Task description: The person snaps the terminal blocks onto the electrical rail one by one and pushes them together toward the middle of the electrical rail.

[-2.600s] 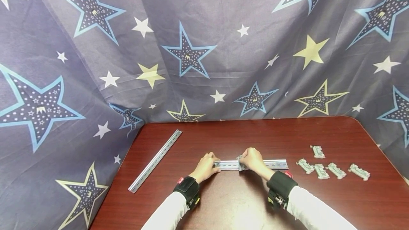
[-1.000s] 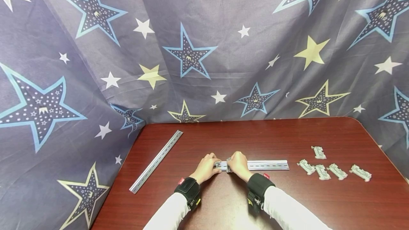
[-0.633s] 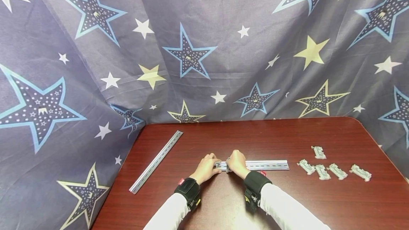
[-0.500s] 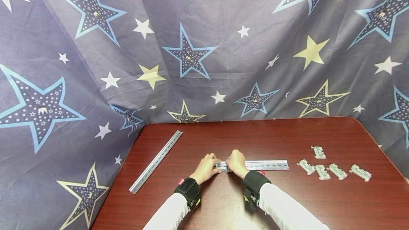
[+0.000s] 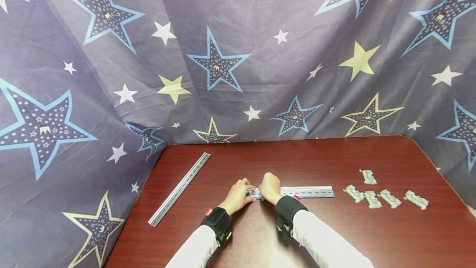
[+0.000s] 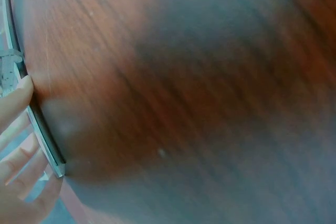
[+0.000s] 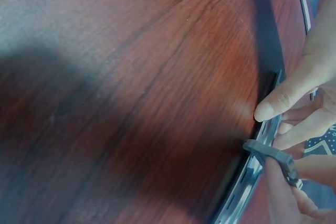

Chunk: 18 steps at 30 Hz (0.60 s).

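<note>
A slotted metal DIN rail (image 5: 308, 192) lies crosswise on the table. My left hand (image 5: 237, 197) grips its left end, thumb along the near edge (image 6: 20, 98) and fingers on the far side. Just right of it, my right hand (image 5: 270, 187) pinches a grey terminal block (image 7: 270, 155) that sits across the rail, slightly tilted in the right wrist view. From the head the block is mostly hidden by the right hand. Whether it is fully clipped on I cannot tell.
A second DIN rail (image 5: 179, 189) lies slantwise at the left of the reddish wooden table (image 5: 297, 158). Several loose terminal blocks (image 5: 389, 198) lie flat on the right side. A star-patterned cloth (image 5: 238, 106) hangs behind the table.
My right hand has moved left along the rail with the terminal block, from about mid-rail to close beside the left hand. The left hand has stayed on the rail's end.
</note>
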Available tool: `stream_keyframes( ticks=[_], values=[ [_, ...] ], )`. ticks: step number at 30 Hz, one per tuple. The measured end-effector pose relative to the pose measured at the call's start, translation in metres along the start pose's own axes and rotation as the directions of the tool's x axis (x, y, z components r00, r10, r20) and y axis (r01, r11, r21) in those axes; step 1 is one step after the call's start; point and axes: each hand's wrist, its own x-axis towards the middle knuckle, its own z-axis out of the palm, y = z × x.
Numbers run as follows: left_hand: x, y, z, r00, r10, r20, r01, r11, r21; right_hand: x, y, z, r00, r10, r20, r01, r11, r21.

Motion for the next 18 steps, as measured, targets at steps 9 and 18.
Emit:
stream_keyframes(
  ticks=[9, 18],
  values=[
    [0.000, -0.001, 0.000, 1.000, -0.017, 0.004, 0.017, 1.000, -0.007, 0.003, -0.010, -0.001, 0.995, 0.085, 0.047, -0.084, 0.996, -0.030],
    [0.000, -0.002, 0.003, 0.999, -0.026, 0.018, 0.026, 1.000, -0.001, 0.006, -0.012, -0.002, 0.989, 0.125, 0.085, -0.122, 0.992, -0.037]
  ],
)
